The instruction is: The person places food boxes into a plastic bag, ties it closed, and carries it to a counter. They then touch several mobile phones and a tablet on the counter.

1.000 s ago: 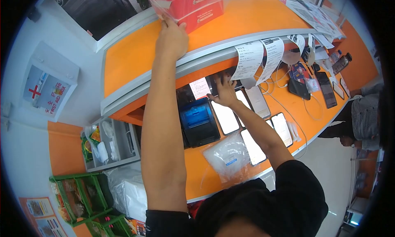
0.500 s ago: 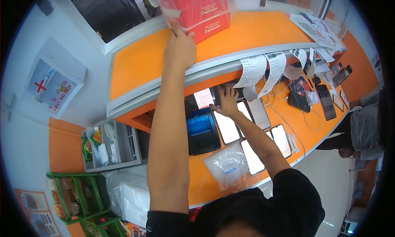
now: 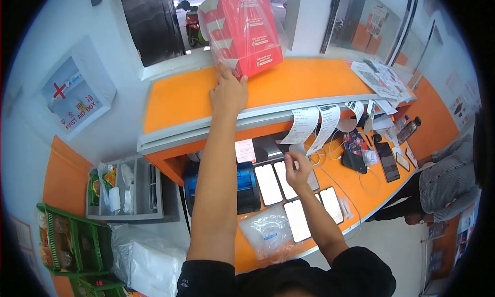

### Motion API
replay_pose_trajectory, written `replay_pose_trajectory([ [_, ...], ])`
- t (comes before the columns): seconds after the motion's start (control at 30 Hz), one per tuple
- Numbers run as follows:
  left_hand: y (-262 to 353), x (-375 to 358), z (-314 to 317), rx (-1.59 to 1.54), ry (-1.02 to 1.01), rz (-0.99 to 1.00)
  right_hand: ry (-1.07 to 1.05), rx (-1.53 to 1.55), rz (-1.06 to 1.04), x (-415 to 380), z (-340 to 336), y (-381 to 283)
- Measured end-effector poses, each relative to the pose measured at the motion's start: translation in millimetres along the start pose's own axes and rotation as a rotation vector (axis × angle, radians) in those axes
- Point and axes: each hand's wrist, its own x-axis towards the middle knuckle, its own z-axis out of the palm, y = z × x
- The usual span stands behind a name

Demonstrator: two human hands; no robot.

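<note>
A stack of red printed boxes in a clear plastic bag stands, slightly tilted, on the orange upper counter. My left hand is at its near lower corner, thumb and fingers on either side of the corner. Over the lower desk, my right hand is closed with its fingers curled; anything inside them is hidden. Just beyond it hang printed receipts from under the counter edge. Lit phones lie under and around the right forearm. A blue-and-black device sits left of them, partly behind my left arm.
A clear plastic packet lies near the desk edge. Cables, a dark phone and a bottle are at right, near another person. A grey bin and green baskets stand left. A first aid box hangs on the wall.
My right hand has drawn back from under the counter edge, and its spread fingers have curled closed. My left hand stays at the boxes. The whole view has shifted, showing more beyond the counter.
</note>
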Motion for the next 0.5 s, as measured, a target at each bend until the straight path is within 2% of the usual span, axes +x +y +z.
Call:
replay_pose_trajectory([
  [0.07,1,0,-1,0.086,0.002,-0.045,0.064,0.116,-0.190,24,-23,-21],
  [0.13,-3,3,3,0.179,-0.004,-0.081,0.083,0.074,-0.278,67,-40,-48],
  [0.2,-10,10,6,0.193,-0.107,-0.276,0.074,0.020,-0.349,110,-43,-66],
  [0.23,-6,6,-2,0.198,-0.104,-0.263,0.043,-0.005,-0.357,131,-39,-70],
  [0.3,3,-11,-27,0.254,-0.301,-0.104,0.028,-0.027,-0.367,161,-30,-71],
  [0.33,2,-17,-33,0.261,-0.293,-0.093,-0.080,-0.164,-0.421,173,-26,-70],
  [0.37,-1,-25,-40,0.243,-0.267,-0.002,-0.189,-0.302,-0.469,177,-22,-70],
  [0.4,-7,-34,-45,0.224,-0.245,0.088,-0.178,-0.301,-0.464,176,-18,-73],
  [0.47,-41,-45,-57,0.179,-0.126,0.161,-0.521,-0.534,-0.369,174,-5,-80],
  [0.5,-54,-56,-67,0.221,-0.020,0.149,-0.529,-0.535,-0.364,172,1,-88],
])
